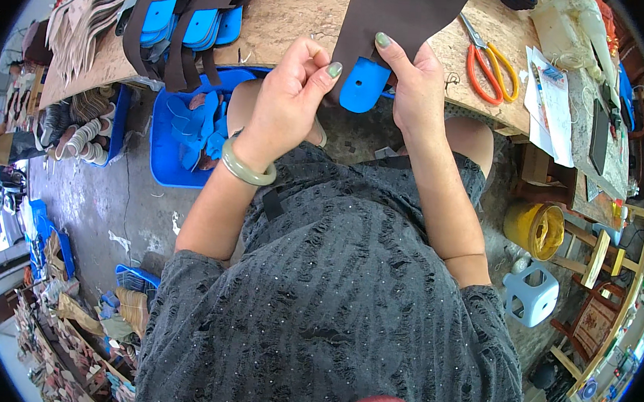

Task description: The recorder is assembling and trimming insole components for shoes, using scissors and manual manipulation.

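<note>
The dark strip (405, 15) reaches over the table's (299, 10) front edge, its blue tab (363, 86) hanging between the hands. The right hand (420, 88) pinches the strip's side, thumb on top; the left hand's (289, 92) fingers curl in with the thumb close against them — whether they pinch anything, I cannot tell. For clean handling, that right thumb should probably press flat beside the tab, steadying the strip, while the left works in small, gentle moves — a hard tug could crease it.
</note>
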The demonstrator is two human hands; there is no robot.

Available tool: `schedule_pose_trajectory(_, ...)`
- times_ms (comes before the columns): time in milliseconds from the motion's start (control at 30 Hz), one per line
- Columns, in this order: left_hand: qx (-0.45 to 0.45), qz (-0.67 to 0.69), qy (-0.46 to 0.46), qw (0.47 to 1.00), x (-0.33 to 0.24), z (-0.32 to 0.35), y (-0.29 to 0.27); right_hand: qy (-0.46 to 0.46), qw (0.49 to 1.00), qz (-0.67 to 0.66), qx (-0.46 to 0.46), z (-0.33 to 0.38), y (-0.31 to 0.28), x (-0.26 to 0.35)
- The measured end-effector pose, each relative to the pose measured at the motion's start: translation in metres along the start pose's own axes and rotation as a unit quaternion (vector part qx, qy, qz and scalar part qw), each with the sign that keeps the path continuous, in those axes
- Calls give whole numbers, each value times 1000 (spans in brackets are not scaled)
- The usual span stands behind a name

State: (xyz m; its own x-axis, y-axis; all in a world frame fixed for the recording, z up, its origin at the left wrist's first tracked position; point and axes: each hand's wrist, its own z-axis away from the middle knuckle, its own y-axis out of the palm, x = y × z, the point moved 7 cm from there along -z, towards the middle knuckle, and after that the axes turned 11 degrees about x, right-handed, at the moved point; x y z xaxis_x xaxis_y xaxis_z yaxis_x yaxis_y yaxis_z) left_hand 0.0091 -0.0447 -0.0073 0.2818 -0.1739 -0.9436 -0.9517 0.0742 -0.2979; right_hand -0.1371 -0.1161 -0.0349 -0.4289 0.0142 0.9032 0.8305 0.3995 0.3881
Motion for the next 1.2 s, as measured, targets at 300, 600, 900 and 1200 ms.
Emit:
schedule_pose_trajectory(300, 20, 225, 5, 974, 2, -14, -6, 12, 999, -40, -20, -12, -3, 2)
schedule_pose_trajectory(600, 67, 246, 75, 964, -37, 11, 6, 30, 969, -239, 62, -19, -12, 10)
schedule_pose_trajectory(900, 61, -61, 260, 962, -84, -22, 22, 34, 743, -577, 337, -5, 44, 46)
schedule_pose_trajectory(1200, 111, -154, 343, 920, -121, -38, 32, -136, 976, -46, 162, 23, 21, 53)
